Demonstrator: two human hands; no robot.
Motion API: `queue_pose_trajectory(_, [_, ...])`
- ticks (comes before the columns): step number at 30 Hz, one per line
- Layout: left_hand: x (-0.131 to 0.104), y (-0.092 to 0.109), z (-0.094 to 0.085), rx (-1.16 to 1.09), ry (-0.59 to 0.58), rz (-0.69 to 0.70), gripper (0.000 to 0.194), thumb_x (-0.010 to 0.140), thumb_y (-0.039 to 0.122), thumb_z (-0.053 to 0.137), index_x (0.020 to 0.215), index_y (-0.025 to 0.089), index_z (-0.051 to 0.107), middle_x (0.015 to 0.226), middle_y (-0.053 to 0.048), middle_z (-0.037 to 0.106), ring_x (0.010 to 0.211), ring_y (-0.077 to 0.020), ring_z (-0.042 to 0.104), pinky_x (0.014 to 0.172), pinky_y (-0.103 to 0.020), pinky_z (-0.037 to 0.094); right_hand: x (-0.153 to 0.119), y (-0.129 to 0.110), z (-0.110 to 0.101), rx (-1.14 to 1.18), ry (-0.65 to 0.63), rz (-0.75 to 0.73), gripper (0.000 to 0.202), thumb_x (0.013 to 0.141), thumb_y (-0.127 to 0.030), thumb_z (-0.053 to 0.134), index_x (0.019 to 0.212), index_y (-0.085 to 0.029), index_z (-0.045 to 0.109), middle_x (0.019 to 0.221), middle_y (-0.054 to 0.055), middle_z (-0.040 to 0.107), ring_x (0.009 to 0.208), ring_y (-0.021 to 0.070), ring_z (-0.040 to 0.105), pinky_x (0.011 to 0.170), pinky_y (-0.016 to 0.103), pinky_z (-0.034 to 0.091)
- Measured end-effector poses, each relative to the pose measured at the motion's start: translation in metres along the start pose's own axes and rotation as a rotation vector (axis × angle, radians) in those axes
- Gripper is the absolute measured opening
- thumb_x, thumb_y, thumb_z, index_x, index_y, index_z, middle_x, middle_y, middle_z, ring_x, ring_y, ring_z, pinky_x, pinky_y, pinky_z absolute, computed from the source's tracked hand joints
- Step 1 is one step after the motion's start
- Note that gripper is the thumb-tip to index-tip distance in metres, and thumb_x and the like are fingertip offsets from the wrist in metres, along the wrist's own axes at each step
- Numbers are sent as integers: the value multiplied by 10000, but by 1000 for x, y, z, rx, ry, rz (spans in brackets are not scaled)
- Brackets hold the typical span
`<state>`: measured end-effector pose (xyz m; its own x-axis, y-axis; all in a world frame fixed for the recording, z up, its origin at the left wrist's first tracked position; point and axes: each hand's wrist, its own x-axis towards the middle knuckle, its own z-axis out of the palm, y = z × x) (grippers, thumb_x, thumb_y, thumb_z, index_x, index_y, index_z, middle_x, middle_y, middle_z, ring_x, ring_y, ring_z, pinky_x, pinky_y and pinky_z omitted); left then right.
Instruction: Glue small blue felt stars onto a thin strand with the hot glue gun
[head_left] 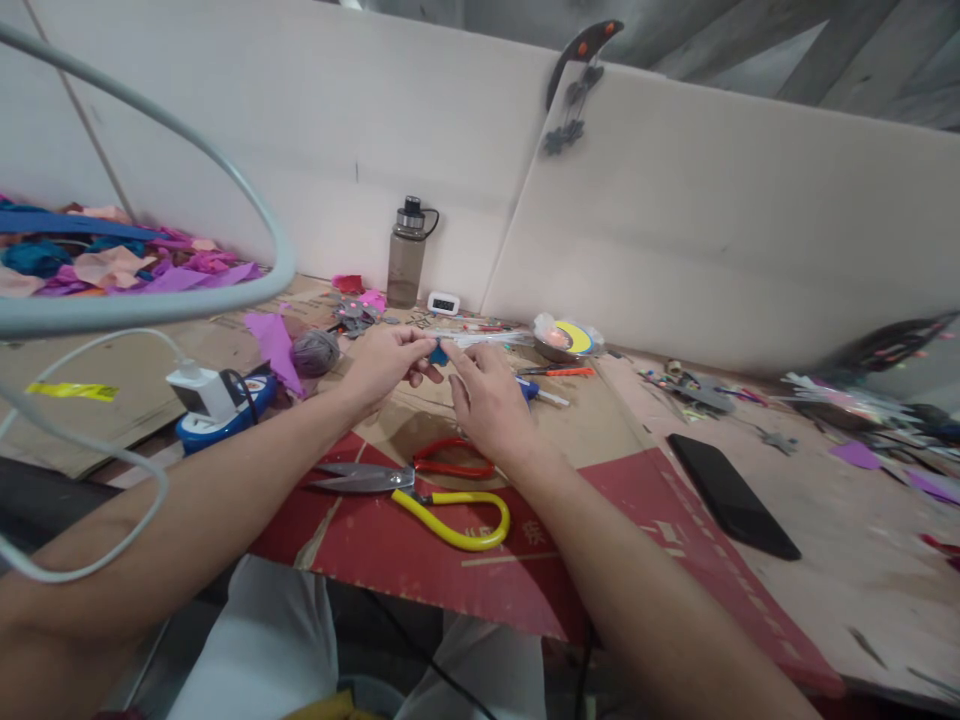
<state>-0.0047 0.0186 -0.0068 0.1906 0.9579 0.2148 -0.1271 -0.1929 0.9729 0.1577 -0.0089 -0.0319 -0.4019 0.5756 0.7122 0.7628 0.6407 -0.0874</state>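
Note:
Between my two hands, above the cardboard, is a small dark blue piece (438, 354), perhaps cloth or paper; its shape is mostly hidden by fingers. My left hand (394, 358) pinches it from the left between thumb and fingertips. From the other side, my right hand (484, 388) has its fingers bent and its fingertips against the same piece. Below the hands lie large scissors (401, 480) with one red and one yellow handle, blades pointing left. A blue object with a white stick (551, 397) is partly covered by my right hand.
A black phone (733, 495) lies to the right on the table. At the back stand a grey bottle (406, 255) and a small white clock (443, 303). A bowl (551, 345) sits behind my right hand. A blue power strip (217, 425) with a white plug is at left, under a pale curved tube (247, 200).

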Motion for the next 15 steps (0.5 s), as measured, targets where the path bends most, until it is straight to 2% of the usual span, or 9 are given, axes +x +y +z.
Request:
queue_pose_trajectory(3, [0, 1, 0, -18, -22, -10, 190, 746, 279, 710, 769, 117, 613, 568, -7, 603, 506, -117, 631, 413, -175, 387, 1, 0, -1, -54, -22, -2, 460, 894, -138, 402, 1338, -138, 522, 1029, 160, 566, 956, 266, 471, 881, 440, 446])
queue_pose_trajectory(5, [0, 0, 0, -30, -42, -10, 187, 749, 273, 708, 790, 115, 617, 581, -19, 621, 517, -124, 638, 427, -181, 405, 2, 0, -1, -7, -7, 13, 458, 891, -129, 407, 1332, -148, 530, 1034, 152, 565, 965, 256, 482, 885, 428, 446])
queue_pose_trajectory(10, [2, -3, -3, -25, -50, -31, 159, 759, 241, 697, 787, 109, 614, 621, -38, 645, 529, -122, 648, 411, -169, 390, 3, 2, 1, 350, 53, 154, 389, 903, -173, 435, 1264, -208, 574, 993, 83, 597, 857, 180, 553, 764, 328, 478])
queue_pose_trajectory(15, [2, -3, -2, -26, -27, -28, 128, 781, 220, 666, 769, 114, 596, 592, -23, 622, 515, -119, 648, 395, -159, 379, 4, 2, 4, 580, 129, 346, 307, 870, -261, 516, 1152, -168, 596, 873, 39, 638, 703, 136, 537, 687, 287, 453])
